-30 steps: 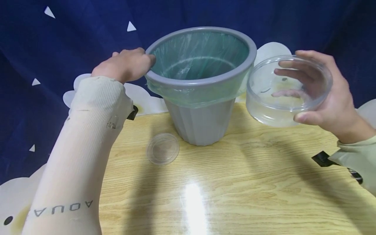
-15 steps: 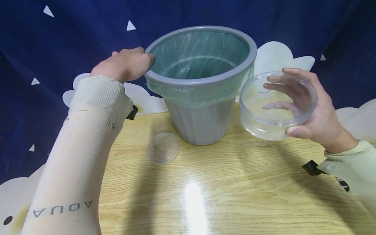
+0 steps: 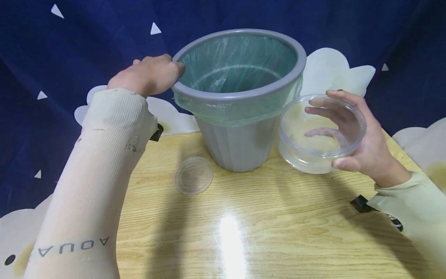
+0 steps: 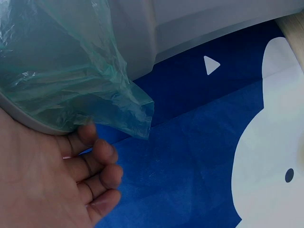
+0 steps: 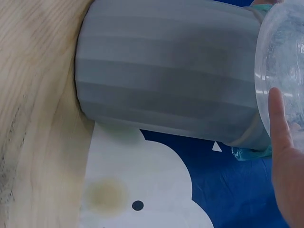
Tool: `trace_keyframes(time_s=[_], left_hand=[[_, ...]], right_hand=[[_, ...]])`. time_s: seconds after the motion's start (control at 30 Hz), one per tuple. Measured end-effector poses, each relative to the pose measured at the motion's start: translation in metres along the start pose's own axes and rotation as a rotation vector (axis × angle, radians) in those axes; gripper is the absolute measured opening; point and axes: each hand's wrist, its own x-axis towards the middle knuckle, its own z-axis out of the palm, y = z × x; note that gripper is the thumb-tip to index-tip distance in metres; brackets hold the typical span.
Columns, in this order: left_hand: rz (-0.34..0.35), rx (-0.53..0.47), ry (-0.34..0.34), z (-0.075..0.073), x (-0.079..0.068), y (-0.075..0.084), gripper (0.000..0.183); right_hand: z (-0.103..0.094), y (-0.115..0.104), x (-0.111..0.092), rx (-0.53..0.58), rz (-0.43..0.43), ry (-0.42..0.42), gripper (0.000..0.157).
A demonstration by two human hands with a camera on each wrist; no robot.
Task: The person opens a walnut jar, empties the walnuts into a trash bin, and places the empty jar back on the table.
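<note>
A grey trash bin (image 3: 240, 145) stands on the table, lined with a thin green plastic bag (image 3: 231, 116) folded over its rim. My left hand (image 3: 145, 75) grips the rim at the left; its fingers curl under the outside in the left wrist view, beside the bag's loose edge (image 4: 128, 107). My right hand (image 3: 371, 143) holds a clear round plastic container (image 3: 303, 162) by its side, just right of the bin. The container is tilted, its mouth uncovered, and nothing shows inside. Thumb along its wall, the right hand (image 5: 285, 171) also appears in the right wrist view.
A clear round lid (image 3: 193, 175) lies flat on the wooden table (image 3: 278, 232), in front of the bin and to its left. Behind the table hangs a dark blue curtain (image 3: 104, 31) with white triangles and cloud-like shapes.
My right hand has brought the container left and downward, closer to the bin's right side. The left hand stays on the rim, and the bin and lid look unmoved.
</note>
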Motion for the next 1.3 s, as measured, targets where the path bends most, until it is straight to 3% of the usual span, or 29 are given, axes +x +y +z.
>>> trace_keyframes(time_s=[0.8,1.3], left_hand=[[-0.005,-0.015,-0.005,0.0,-0.005,-0.003,0.07],[-0.003,-0.015,0.004,-0.001,-0.006,-0.006,0.069]], right_hand=[[0.011,0.022,-0.017,0.0,0.043,-0.042,0.108],[0.017,0.03,-0.026,-0.117,0.09,-0.01,0.109]])
